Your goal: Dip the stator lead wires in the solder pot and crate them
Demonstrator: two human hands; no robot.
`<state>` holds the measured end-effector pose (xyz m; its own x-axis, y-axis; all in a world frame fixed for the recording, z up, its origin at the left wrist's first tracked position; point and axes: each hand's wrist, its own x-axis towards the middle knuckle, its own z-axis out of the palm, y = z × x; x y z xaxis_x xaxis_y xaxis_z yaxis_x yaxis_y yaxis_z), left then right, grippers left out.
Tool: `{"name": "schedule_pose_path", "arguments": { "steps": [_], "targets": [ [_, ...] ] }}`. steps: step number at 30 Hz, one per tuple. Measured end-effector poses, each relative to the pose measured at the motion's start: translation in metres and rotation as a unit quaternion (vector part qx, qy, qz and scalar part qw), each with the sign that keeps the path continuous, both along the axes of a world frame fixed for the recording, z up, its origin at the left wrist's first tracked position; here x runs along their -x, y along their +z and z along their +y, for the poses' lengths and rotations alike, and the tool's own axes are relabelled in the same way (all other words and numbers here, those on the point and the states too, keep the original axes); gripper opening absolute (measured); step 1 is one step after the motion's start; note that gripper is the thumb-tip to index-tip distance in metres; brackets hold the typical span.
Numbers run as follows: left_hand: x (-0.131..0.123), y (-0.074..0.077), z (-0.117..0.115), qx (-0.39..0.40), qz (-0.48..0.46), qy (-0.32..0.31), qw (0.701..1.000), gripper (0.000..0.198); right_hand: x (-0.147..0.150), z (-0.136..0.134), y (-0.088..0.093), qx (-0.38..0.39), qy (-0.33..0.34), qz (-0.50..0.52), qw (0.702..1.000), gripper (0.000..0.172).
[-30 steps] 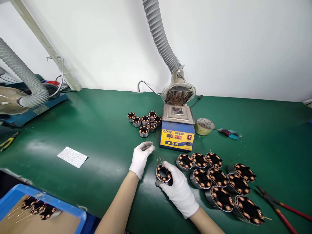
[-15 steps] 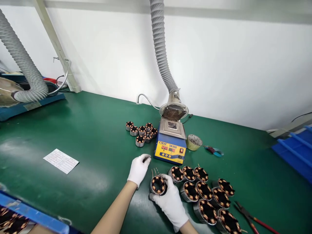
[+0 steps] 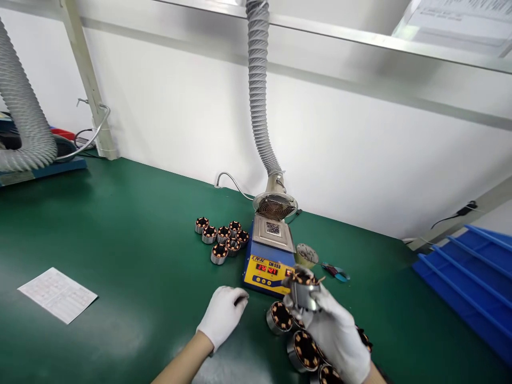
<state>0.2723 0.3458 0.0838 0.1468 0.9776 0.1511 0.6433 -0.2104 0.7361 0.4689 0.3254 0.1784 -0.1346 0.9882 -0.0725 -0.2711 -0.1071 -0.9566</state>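
My right hand (image 3: 336, 333), in a white glove, holds a motor stator (image 3: 303, 290) with copper windings, lifted above the bench in front of the blue and yellow solder pot (image 3: 269, 264). My left hand (image 3: 222, 321), also gloved, rests on the green mat just left of the pot, its fingers curled loosely with nothing seen in them. A group of larger stators (image 3: 298, 344) lies on the mat under my right hand, partly hidden by it. A cluster of smaller stators (image 3: 221, 238) sits left of the pot.
A grey fume hose (image 3: 258, 96) ends in a round grille over the pot. A small tin (image 3: 306, 253) and a blue-handled tool (image 3: 336, 273) lie right of the pot. A paper sheet (image 3: 58, 294) lies at left; blue bins (image 3: 476, 266) stand at right.
My right hand has lifted the stator off the mat and moved it up and right, toward the solder pot. The camera has tilted upward. My left hand has stayed on the mat.
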Motion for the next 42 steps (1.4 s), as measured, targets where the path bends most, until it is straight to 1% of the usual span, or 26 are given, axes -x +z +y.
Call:
{"name": "schedule_pose_path", "arguments": {
  "steps": [3,6,9,11,14,16,20,28,34,40,42],
  "targets": [
    [0.000,0.001,0.000,0.001,0.011,-0.015,1.000,0.021,-0.011,0.039,0.030,-0.043,-0.046,-0.079,0.995,0.057],
    [-0.001,0.001,-0.001,-0.007,0.041,-0.033,0.999,0.021,-0.014,0.078,0.046,-0.057,-0.070,-0.143,0.986,0.061],
    [-0.003,0.001,-0.002,-0.015,0.057,-0.052,0.997,0.018,-0.013,0.115,0.050,-0.053,-0.096,-0.228,0.967,0.065],
    [-0.004,-0.001,-0.002,-0.020,0.061,-0.058,0.996,0.018,-0.011,0.137,0.048,-0.069,-0.113,-0.287,0.949,0.060],
    [-0.004,-0.006,0.000,-0.035,0.062,-0.065,0.995,0.017,-0.008,0.160,0.044,-0.085,-0.114,-0.377,0.915,0.054],
    [-0.004,-0.008,0.001,-0.042,0.063,-0.068,0.995,0.017,-0.008,0.170,0.041,-0.084,-0.106,-0.413,0.901,0.052],
    [-0.003,-0.010,0.003,-0.039,0.067,-0.074,0.994,0.016,-0.008,0.179,0.037,-0.089,-0.108,-0.439,0.887,0.049],
    [-0.003,-0.015,0.002,-0.053,0.065,-0.076,0.994,0.016,-0.003,0.180,0.034,-0.096,-0.114,-0.500,0.853,0.046],
    [-0.003,-0.014,0.002,-0.043,0.055,-0.072,0.995,0.016,-0.002,0.181,0.029,-0.096,-0.100,-0.518,0.844,0.049],
    [-0.003,-0.013,0.001,-0.054,0.048,-0.061,0.996,0.017,-0.001,0.179,0.035,-0.091,-0.105,-0.514,0.846,0.049],
    [-0.003,-0.013,0.000,-0.050,0.051,-0.067,0.995,0.016,-0.001,0.179,0.037,-0.089,-0.108,-0.513,0.847,0.049]
  ]
}}
